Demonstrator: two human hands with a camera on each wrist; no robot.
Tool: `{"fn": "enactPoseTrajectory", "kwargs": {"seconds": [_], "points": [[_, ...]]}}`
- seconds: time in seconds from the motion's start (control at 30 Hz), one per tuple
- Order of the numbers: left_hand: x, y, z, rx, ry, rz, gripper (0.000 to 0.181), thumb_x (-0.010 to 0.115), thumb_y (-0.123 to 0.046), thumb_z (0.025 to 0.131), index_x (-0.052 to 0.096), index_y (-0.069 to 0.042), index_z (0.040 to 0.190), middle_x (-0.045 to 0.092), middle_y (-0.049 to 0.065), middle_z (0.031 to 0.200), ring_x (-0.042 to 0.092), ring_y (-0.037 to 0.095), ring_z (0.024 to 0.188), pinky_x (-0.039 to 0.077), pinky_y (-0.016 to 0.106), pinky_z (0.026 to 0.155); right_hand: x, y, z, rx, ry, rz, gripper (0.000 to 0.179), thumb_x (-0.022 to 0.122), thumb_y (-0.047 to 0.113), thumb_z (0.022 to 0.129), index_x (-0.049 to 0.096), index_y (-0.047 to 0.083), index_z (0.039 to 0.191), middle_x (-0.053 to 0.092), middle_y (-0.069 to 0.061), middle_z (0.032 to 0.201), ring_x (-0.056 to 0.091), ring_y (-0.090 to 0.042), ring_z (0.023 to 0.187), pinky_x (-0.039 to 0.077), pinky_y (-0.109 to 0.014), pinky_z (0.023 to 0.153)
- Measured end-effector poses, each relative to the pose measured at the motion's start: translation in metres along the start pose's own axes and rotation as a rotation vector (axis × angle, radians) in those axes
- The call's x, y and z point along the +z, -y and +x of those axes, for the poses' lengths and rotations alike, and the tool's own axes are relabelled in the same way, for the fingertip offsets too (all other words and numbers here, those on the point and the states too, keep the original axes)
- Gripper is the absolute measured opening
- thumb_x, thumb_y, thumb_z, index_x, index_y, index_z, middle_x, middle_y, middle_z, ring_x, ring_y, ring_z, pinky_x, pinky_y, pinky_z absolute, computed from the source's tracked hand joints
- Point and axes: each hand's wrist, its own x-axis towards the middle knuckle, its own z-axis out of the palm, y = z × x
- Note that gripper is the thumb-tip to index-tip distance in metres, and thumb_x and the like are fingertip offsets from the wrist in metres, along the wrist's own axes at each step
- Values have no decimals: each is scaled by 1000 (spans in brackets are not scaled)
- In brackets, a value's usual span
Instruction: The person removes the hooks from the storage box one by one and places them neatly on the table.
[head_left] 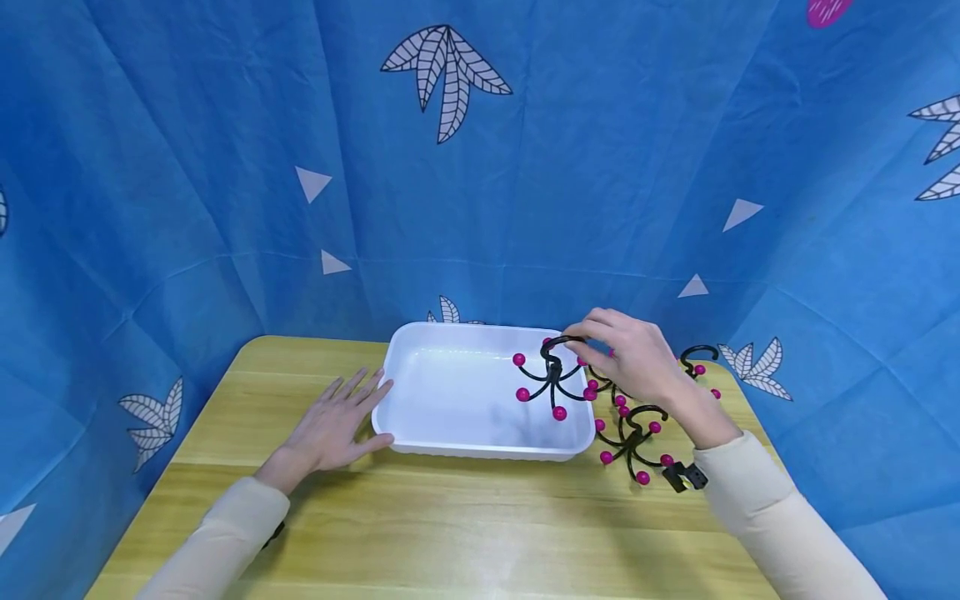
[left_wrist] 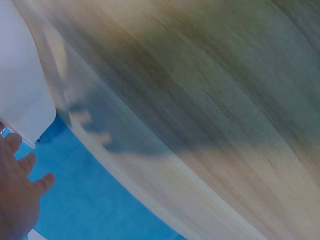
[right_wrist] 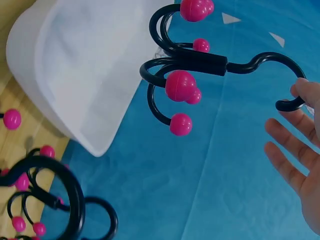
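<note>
A: The right hand [head_left: 637, 358] pinches the top loop of a black hook cluster [head_left: 553, 379]; the left hand [head_left: 333, 425] lies flat, fingers spread, on the surface [head_left: 465, 525], touching the white tray [head_left: 420, 367].

B: What does the wrist add?

A: The right wrist view shows the cluster's stem and pink-tipped prongs up close. Its long axis hangs upright, prongs down, over the tray's right side, just below the fingers [right_wrist: 300, 95]. More hooks [head_left: 633, 437] lie beside the tray

The left hand [head_left: 333, 425] lies flat, palm down, fingers straight and spread — its arm bent in a pale sleeve. The right hand [head_left: 637, 358] is lifted, thumb and first finger pinched together — other fingers loose and straight.
</note>
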Motion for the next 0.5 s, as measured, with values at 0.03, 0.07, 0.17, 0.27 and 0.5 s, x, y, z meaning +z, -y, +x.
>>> {"fn": "enactPoseTrajectory", "kwargs": {"seconds": [0.03, 0.07, 0.17, 0.27, 0.5], "points": [[0, 0, 0, 0, 0, 0, 91, 51, -74, 98, 27, -22, 169, 24, 6, 178, 23, 38, 165, 27, 64, 131, -3, -1, -1, 1, -3, -4, 19, 85, 11, 87, 81, 14, 106, 74, 0, 92, 63, -12, 72, 48, -24, 53], [0, 0, 0, 1, -1, -2, 91, 51, -74, 98, 27, -22, 169, 24, 6, 178, 23, 38, 165, 27, 64, 131, -5, -3, -3, -1, -6, -10, 20, 85, 10, 87, 81, 14, 105, 74, 0, 92, 64, -12, 73, 48, -25, 53], [0, 1, 0, 3, -4, -5, 91, 52, -74, 98, 28, -22, 169, 24, 6, 178, 23, 38, 165, 27, 64, 131, -12, -7, -6, -6, -27, -24, 15, 83, 13, 90, 81, 14, 105, 75, -1, 91, 65, -13, 72, 49, -26, 53], [0, 0, 0, 6, -6, -5, 91, 52, -73, 98, 28, -21, 169, 25, 6, 178, 24, 38, 164, 27, 64, 131, -20, -11, -10, -11, -56, -35, 22, 70, 33, 102, 81, 14, 104, 74, -1, 90, 65, -13, 72, 48, -26, 52], [-1, 0, -1, 6, -5, 1, 91, 51, -74, 98, 28, -21, 169, 24, 6, 178, 25, 38, 164, 28, 64, 131, -40, -20, -18, 7, -87, -52, 60, 40, 59, 106, 81, 15, 104, 74, 1, 89, 62, -13, 69, 44, -22, 50]]}}
